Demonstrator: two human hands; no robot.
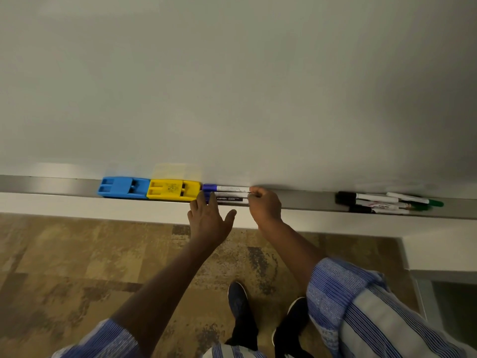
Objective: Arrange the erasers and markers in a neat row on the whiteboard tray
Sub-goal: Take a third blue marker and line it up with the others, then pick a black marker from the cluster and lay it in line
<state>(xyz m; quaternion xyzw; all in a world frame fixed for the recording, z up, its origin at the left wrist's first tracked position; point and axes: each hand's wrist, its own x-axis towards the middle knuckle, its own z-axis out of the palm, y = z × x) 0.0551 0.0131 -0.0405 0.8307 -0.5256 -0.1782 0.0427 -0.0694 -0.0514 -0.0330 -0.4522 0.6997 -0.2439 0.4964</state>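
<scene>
The whiteboard (pixel 232 86) fills the far half of the view. Its long metal tray (pixel 51 184) runs along the bottom edge from left to right and is cut off at both sides of the frame. Below it a white ledge (pixel 77 205) juts over the patterned floor (pixel 64 254). Striped sleeves (pixel 361 306) and dark shoes (pixel 238 298) sit nearest, partly cropped. On the tray, left of centre, a blue eraser (pixel 124 187) and a yellow eraser (pixel 173 189) lie end to end, touching. Bare tray stretches to the left of them. Just right of the yellow eraser, two blue markers (pixel 227 188) lie side by side along the tray, caps to the left, one against the board and one at the front lip. The left hand (pixel 209 218) is released, its fingers straight and spread, and their tips touch the cap end of the nearer marker and hide part of it. The right hand (pixel 264 202) is curled over the right ends of the blue markers, grasping them; its knuckles hide those ends, so which one it pinches is unclear. An open stretch of tray separates this hand from a loose pile (pixel 387 201) of black- and green-capped markers well to the right. These cross one another at slight angles, and they are blurred, so their count is hard to make out.
</scene>
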